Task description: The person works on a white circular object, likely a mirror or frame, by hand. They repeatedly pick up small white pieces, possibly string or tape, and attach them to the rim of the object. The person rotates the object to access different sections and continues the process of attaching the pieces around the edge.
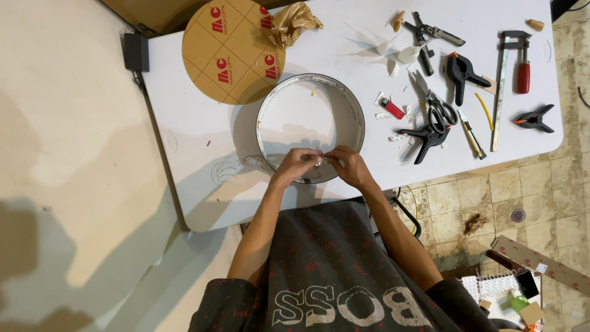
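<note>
A round hoop with a dark outer band and white inside (353,104) lies flat on the white table (184,147). My left hand (298,165) and my right hand (347,165) meet at the hoop's near rim. Their fingertips pinch a small whitish piece against that rim. The piece is mostly hidden by my fingers, so what it is stays unclear.
A round brown cardboard disc (230,49) and crumpled brown paper (292,21) lie behind the hoop. To the right are black spring clamps (464,71), scissors (437,107), a red lighter (393,109), a bar clamp with a red handle (522,67) and white scraps. Tiled floor lies right.
</note>
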